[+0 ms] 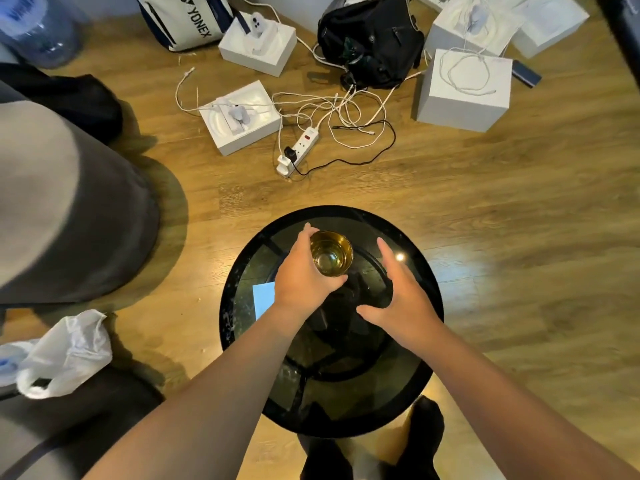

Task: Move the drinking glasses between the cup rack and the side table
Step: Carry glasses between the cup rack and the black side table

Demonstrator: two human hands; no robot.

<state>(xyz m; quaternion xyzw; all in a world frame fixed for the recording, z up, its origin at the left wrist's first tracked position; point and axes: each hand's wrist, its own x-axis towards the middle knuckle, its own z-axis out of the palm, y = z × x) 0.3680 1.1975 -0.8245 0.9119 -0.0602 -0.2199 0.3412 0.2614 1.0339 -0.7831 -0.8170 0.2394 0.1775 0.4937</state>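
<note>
A person's left hand curls its fingers and thumb around an amber-tinted, round drinking glass, upright and seen from above, over the round black glass-topped side table at centre frame. Just right of the glass, the right hand hovers with fingers straight and thumb spread, holding nothing. A white power strip lies on the wooden floor above.

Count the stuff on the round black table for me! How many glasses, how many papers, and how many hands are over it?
Drinking glass: 1, gripped by the left hand
Blue paper: 1
Hands: 2, with the right hand open
Total on or over the side table: 4
</note>
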